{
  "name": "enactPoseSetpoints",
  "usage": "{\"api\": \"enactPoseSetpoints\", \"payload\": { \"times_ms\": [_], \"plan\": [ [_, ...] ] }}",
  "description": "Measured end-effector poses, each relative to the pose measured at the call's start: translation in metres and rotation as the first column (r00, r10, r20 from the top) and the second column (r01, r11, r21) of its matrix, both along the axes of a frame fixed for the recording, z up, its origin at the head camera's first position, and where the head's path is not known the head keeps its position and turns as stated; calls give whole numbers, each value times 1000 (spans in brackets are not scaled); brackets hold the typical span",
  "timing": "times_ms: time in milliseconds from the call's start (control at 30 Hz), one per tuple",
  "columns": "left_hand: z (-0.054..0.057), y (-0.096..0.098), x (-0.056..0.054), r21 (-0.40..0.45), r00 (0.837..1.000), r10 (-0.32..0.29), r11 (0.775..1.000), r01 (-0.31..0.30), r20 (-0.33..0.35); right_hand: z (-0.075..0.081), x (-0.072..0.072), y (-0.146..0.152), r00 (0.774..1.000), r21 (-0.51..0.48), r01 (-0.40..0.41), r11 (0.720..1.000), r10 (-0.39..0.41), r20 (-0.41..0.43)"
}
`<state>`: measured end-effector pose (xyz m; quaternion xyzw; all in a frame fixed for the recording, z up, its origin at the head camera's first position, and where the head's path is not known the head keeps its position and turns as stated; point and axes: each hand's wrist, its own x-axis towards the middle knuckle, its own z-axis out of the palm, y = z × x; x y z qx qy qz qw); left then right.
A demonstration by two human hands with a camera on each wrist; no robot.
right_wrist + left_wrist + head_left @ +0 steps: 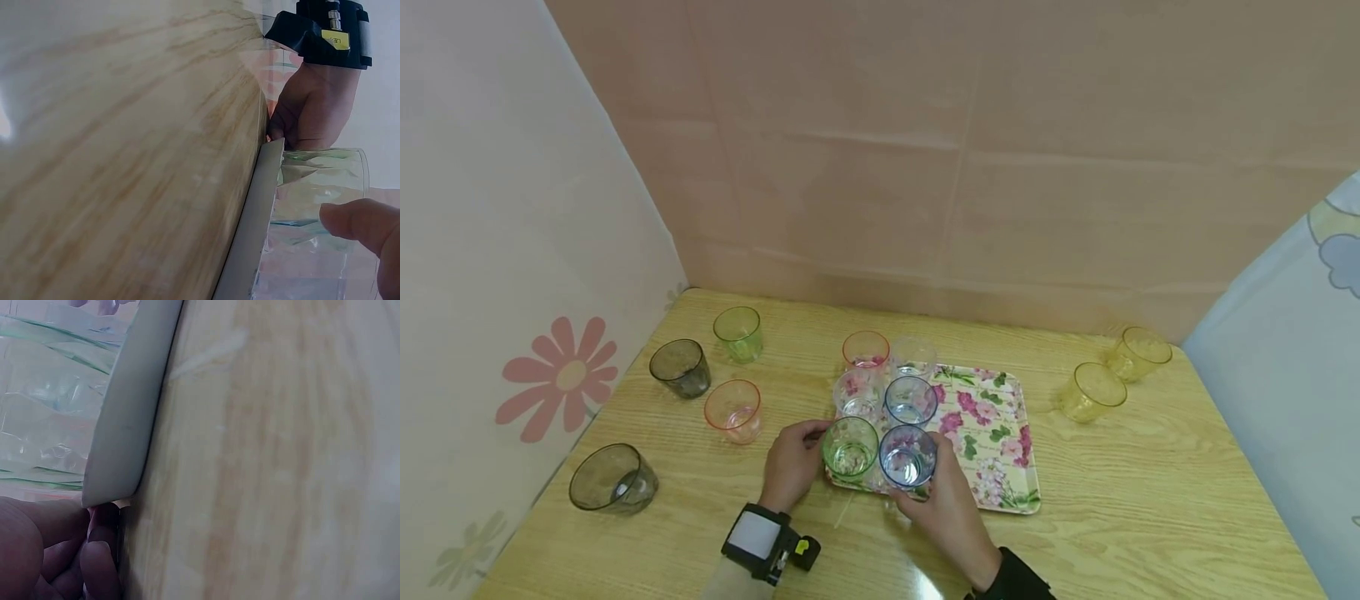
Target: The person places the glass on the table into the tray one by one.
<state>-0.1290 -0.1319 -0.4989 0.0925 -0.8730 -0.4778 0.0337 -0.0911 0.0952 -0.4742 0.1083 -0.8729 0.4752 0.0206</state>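
Tray's left half packed, right half open.
I see six cups crowding the floral tray (1000, 433) on its left: green cup (850, 447), blue cup (907, 456), four more behind at 12. Left hand (792, 467) blocks 9 o'clock, right hand (951, 508) blocks 6. Clear lane in from 3 over the wooden table (1150, 500). Two yellow cups (1112, 375) stand at 2, well apart. Orange cup (733, 410) and grey cups (613, 477) obstruct 9–10.
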Motion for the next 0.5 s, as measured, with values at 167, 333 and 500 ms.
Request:
{"api": "enactPoseSetpoints", "payload": {
  "times_ms": [167, 333, 500],
  "plan": [
    [2, -1, 1, 2, 1000, -6, 1000, 6, -2, 0, -1, 0, 1000, 1, -3, 1000, 3, -3],
    [3, -1, 1, -4, 1000, -8, 1000, 8, -6, -1, 0, 0, 1000, -4, -5, 1000, 5, 1],
    [3, 0, 2, -10, 1000, -7, 1000, 7, -7, -2, 0, 1, 1000, -3, -8, 1000, 8, 11]
  ]
}}
